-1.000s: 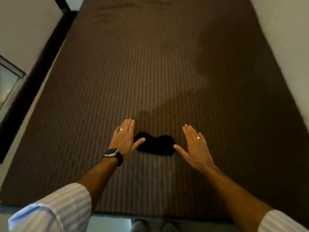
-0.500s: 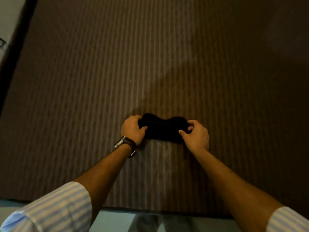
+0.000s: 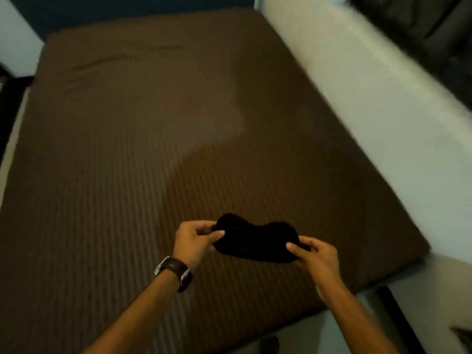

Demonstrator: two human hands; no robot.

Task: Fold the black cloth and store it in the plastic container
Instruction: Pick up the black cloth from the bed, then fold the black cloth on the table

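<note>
Black cloth (image 3: 255, 238): folded bundle, ends pinched by left hand (image 3: 194, 241) and right hand (image 3: 315, 254), spanning between their fingertips. Advice: keep both pinches firm so folds hold; container unseen.

- Both forearms are bare; no sleeve shows on them.
- The left wrist wears a wristwatch (image 3: 174, 272) with a dark brown leather strap and a silver metal case and buckle.

We see a matt, soft black cloth (image 3: 256, 241), a brown striped fabric bedsheet (image 3: 143, 159), and a glossy leather watch strap (image 3: 176, 265).
</note>
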